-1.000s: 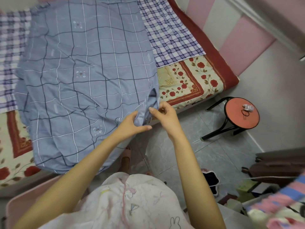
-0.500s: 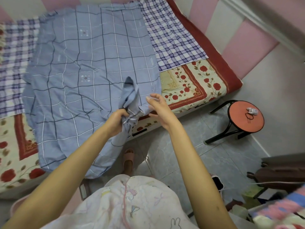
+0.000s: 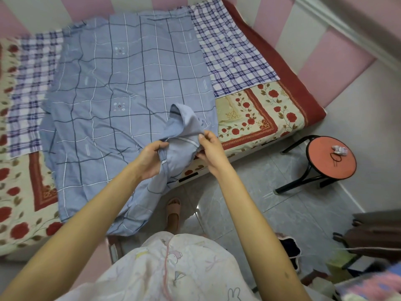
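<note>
A large blue duvet cover (image 3: 121, 88) with a dark and white grid lies spread over the bed, its near edge hanging toward the floor. At the cover's near right corner my left hand (image 3: 149, 159) grips a bunched fold of the fabric. My right hand (image 3: 209, 146) pinches the same corner's edge just to the right, about a hand's width away. Between the two hands the corner stands lifted and turned partly over, showing a paler inner side.
The bed (image 3: 267, 109) carries a rose-patterned quilt and a purple checked sheet (image 3: 232, 57). A round orange stool (image 3: 331, 158) with small items stands on the tiled floor at right. A pink slipper (image 3: 173, 210) is below the bed edge. Bags and clutter crowd the lower right.
The corner of the cover has been lifted off the bed edge and opened out. My hands have drawn apart along its edge, the right one moving right.
</note>
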### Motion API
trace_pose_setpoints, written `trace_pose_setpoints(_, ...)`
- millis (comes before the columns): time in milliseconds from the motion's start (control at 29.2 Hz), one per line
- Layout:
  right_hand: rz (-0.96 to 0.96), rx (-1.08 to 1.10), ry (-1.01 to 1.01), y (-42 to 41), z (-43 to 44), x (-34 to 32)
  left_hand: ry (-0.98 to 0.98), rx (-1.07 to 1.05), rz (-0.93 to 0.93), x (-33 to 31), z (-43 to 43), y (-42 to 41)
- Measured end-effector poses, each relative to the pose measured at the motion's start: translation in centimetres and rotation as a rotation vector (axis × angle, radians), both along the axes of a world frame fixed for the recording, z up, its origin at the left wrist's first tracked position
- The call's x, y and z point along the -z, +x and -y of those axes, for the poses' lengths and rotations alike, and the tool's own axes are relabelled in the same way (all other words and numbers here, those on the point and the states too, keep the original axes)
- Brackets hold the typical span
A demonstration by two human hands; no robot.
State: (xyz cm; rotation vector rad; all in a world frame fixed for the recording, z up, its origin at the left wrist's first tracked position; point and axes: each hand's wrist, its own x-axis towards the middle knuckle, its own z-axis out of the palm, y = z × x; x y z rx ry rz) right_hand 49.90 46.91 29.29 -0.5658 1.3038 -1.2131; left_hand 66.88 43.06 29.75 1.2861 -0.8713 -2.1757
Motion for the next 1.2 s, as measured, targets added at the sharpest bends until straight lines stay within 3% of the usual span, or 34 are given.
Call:
trace_pose_setpoints(206,-0.282,0.171,-0.06,-0.1,-0.5,-0.4,-0.229,-0.062,0.196,-0.2,-0.4,-1.8)
trace_pose_setpoints(308,-0.268,0.068,-0.117,-0.3,-0.9,-1.4,-0.576,0.152,0.341,-0.7,-1.5,-2.6)
trace_pose_setpoints(411,-0.326,-0.087,-0.1,-0.4,-1.3,-2.0,-0.84,0.35,0.33,-0.6,-3.1,-3.4)
trace_pose_setpoints(548,-0.419,0.002,0.025,-2.5,-3.1,-0.5,-0.851,0.59,0.376,1.9,-5.0,-4.2)
trace_pose_setpoints(686,-0.729,-0.086,0.161,-3.9,-5.3,1.8,-0.785,0.734,0.528,4.5,-7.1,-4.6)
trace_pose_setpoints(788,-0.7,-0.152,0.305,-4.9,-7.4,4.0,-0.768,0.889,0.597,7.5,-8.9,-5.5)
trace_pose_setpoints(960,-0.765,0.081,0.469,-5.9,-11.8,8.0,-0.72,0.999,0.575,7.3,-12.3,-6.6)
trace_pose_setpoints(1063,-0.856,0.282,0.42,-5.9,-13.9,7.2,-0.763,0.993,0.532,7.5,-13.6,-7.0)
trace_pose_setpoints(1200,-0.88,0.479,0.188,-5.0,-16.4,5.5,-0.847,0.985,0.425,8.8,-14.8,-7.0)
